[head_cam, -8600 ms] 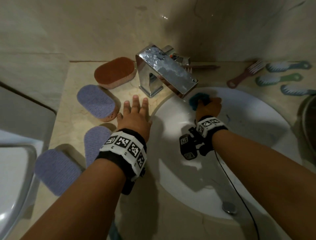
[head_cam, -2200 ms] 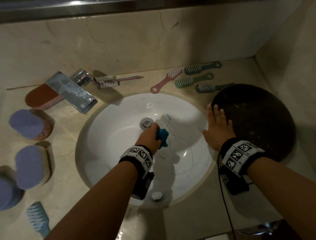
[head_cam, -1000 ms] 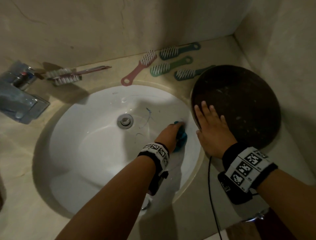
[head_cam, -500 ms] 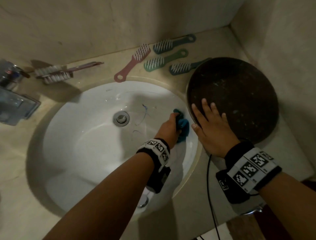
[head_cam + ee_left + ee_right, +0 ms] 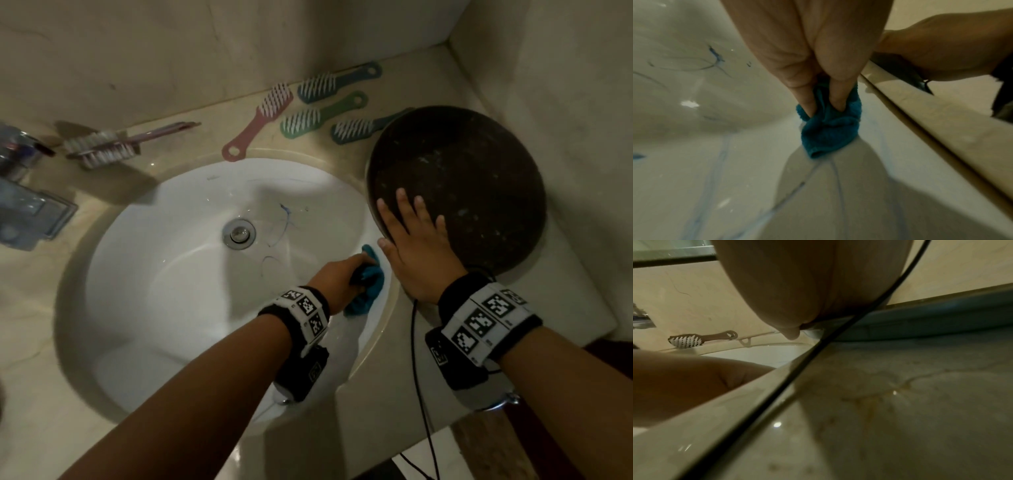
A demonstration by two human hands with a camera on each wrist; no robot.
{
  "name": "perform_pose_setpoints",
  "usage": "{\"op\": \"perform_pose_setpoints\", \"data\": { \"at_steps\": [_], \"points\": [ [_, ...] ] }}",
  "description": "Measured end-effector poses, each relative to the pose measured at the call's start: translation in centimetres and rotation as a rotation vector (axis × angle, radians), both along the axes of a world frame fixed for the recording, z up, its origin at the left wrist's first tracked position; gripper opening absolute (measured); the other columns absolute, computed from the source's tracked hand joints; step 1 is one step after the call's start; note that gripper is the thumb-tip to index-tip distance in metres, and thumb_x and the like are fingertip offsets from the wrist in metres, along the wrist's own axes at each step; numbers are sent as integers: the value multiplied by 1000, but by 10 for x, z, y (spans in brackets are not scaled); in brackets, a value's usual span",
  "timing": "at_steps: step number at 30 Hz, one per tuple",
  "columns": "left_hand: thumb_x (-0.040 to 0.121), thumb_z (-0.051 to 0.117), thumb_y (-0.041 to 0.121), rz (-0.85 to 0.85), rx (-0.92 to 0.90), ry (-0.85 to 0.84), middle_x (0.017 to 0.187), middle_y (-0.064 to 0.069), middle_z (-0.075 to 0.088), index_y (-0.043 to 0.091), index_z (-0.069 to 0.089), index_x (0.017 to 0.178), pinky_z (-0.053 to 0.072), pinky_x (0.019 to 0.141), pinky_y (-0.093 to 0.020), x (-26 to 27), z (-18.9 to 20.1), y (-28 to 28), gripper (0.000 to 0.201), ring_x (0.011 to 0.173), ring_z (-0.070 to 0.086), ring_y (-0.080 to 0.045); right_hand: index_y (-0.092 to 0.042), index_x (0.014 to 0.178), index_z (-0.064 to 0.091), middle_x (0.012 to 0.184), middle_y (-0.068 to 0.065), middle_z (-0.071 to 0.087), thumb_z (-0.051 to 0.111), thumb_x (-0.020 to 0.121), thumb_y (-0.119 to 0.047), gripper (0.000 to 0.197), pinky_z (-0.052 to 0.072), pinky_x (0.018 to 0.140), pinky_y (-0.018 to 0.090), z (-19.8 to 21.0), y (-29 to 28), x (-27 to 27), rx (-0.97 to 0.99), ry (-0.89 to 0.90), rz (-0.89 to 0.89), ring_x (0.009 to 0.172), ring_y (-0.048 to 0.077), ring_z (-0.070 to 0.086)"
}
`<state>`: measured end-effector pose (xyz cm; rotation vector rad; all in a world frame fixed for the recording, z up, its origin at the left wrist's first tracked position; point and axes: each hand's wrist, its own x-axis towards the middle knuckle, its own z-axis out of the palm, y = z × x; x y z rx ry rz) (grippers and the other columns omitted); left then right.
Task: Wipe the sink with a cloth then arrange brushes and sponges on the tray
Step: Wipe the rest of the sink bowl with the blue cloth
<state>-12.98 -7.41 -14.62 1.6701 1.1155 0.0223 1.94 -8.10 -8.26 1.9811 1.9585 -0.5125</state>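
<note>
My left hand (image 5: 342,277) grips a bunched teal cloth (image 5: 366,291) and presses it against the right inner wall of the white sink (image 5: 164,284). The left wrist view shows two fingers dug into the cloth (image 5: 828,128), with blue streaks on the basin around it. My right hand (image 5: 414,246) lies flat with straight fingers on the near-left rim of the round dark tray (image 5: 479,178), beside the sink. A pink brush (image 5: 260,120), a green brush (image 5: 318,116) and two teal brushes (image 5: 335,84) (image 5: 363,128) lie behind the sink. No sponges are in view.
A purple-handled double brush (image 5: 116,144) lies at the back left, near the chrome faucet (image 5: 24,202). Blue marks sit right of the drain (image 5: 238,234). Walls close in behind and on the right. A black cable (image 5: 416,363) runs over the counter's front edge.
Over the last second my left hand has kept the cloth rubbing at the sink's right wall, ending slightly nearer me. Earlier the cloth passed from my right hand to my left.
</note>
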Motion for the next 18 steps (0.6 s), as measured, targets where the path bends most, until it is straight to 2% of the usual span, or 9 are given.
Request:
{"op": "perform_pose_setpoints", "data": {
  "at_steps": [2,5,11,14,18],
  "points": [
    [94,50,11,50,-4,3,129,-12,56,23,40,137,37,83,-21,3,0,7,45,110,57,-23,-30,149,-12,159,2,-17,20,99,-42,60,3,117,53,-2,-1,0,9,-9,0,148,27,-9],
    [94,50,11,47,-1,18,131,-12,55,23,39,138,38,87,-23,3,-2,8,47,115,56,-27,-31,149,-13,159,1,-18,23,99,-42,62,2,118,53,-2,0,2,2,5,-5,148,27,-10],
    [91,54,10,-173,-2,80,130,-12,56,22,45,136,40,95,-28,-11,13,-12,47,117,55,-29,-28,149,-15,158,4,-20,42,94,-44,80,3,119,48,13,-28,-3,16,9,-91,148,26,-11],
    [91,53,11,-249,-1,92,129,-13,57,21,45,135,40,95,-29,-17,21,-21,45,117,55,-30,-25,150,-12,158,4,-19,46,94,-41,82,1,119,44,22,-61,-13,66,22,-129,148,25,-12],
    [93,51,13,-313,-3,97,130,-11,56,19,45,135,40,96,-30,-27,30,-35,43,118,54,-28,-24,150,-10,158,4,-20,44,95,-38,79,-1,120,37,22,-110,-30,16,138,-223,148,23,-13]
  ]
}}
